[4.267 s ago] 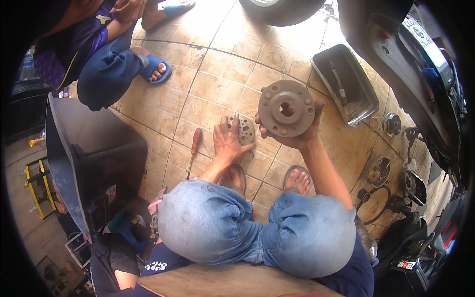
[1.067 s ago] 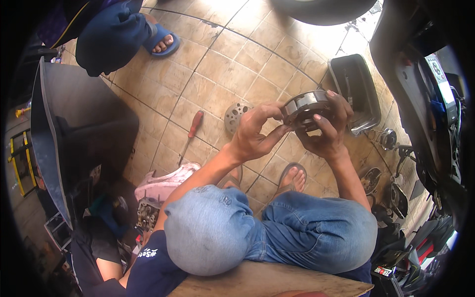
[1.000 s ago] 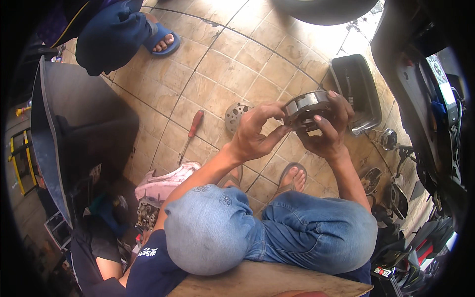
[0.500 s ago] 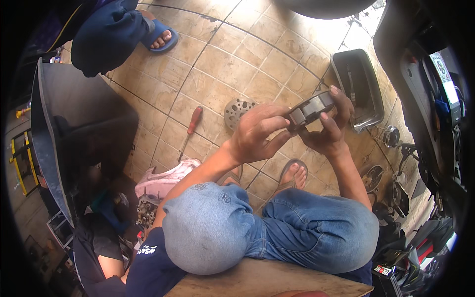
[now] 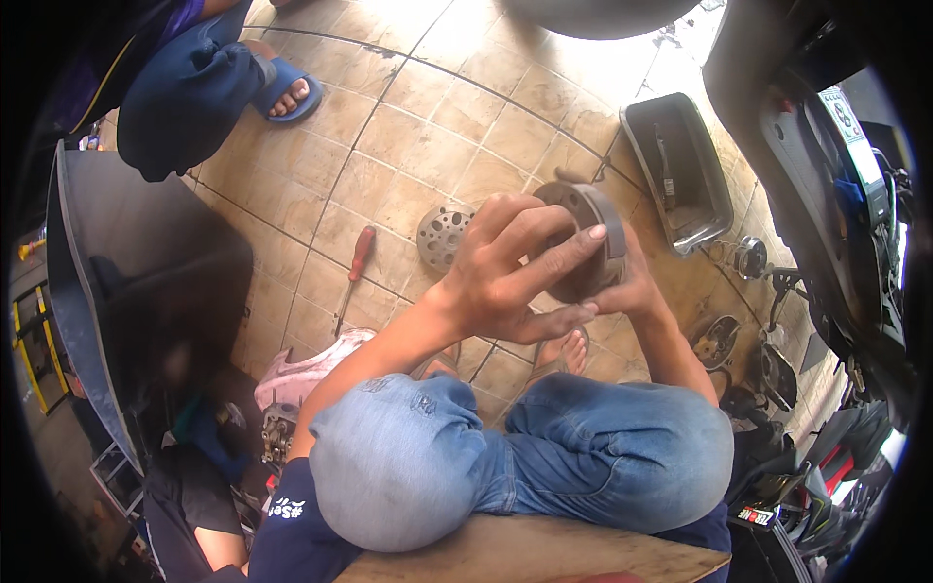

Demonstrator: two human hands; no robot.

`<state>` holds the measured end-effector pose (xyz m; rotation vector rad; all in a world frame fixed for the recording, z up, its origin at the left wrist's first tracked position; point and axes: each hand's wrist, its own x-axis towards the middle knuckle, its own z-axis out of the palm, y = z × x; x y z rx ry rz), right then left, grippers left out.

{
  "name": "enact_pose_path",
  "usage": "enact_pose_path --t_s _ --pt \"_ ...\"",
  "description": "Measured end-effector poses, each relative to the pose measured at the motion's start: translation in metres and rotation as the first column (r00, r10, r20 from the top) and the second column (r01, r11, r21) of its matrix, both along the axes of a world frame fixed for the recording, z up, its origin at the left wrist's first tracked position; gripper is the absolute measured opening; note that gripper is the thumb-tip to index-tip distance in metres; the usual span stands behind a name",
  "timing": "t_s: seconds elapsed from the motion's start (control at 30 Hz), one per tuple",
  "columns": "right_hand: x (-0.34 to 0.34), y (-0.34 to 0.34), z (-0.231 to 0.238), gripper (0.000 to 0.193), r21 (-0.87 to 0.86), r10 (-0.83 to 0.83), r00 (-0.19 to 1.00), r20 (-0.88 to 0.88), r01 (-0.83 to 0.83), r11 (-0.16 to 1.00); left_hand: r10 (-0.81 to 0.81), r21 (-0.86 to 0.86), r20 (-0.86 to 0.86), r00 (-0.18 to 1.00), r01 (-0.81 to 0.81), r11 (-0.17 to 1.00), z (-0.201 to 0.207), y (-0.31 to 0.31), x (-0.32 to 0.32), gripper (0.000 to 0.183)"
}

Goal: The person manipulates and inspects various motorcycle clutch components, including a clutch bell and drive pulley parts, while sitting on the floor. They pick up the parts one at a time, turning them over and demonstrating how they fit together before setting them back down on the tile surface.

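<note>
Between my hands, above the tiled floor, is a round dark grey metal clutch part (image 5: 583, 279) with a curved shoe along its rim, tilted with one flat side facing me. My left hand (image 5: 501, 257) is closed on its near side, index finger on the rim and thumb at the lower edge. My right hand (image 5: 637, 282) grips it from the right and beneath, with most of its fingers hidden behind it. On the floor beyond my left wrist lies a round metal plate with many holes (image 5: 445, 240). A red-handled screwdriver (image 5: 361, 255) lies left of that.
An oblong dark tray (image 5: 695, 209) with a brush-like tool stands at right. Loose metal parts (image 5: 717, 338) lie nearer me. To the left are a large dark panel (image 5: 146, 253) and a pinkish casing (image 5: 306, 367). Another person's sandalled foot (image 5: 290, 97) is at the far left.
The clutch part has been turned from edge-on to show its flat side. My left hand has moved right, over its near side. The whole view has shifted slightly.
</note>
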<state>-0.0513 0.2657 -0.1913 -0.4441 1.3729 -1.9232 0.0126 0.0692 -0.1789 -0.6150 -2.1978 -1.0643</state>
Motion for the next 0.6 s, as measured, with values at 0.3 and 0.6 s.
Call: enact_pose_path --t_s 0.3,0.6 --pt "0.027 0.051 -0.069 0.122 -0.326 0.260 0.835 0.485 -0.103 0.940 0.030 0.116 0.078 0.996 -0.039 0.992 0.002 -0.017 -0.005 0.056" --pt "0.024 0.050 -0.040 0.117 -0.312 0.250 0.800 0.546 -0.083 0.946 -0.159 0.345 0.242 0.957 0.068 0.936 -0.003 -0.014 -0.002 0.051"
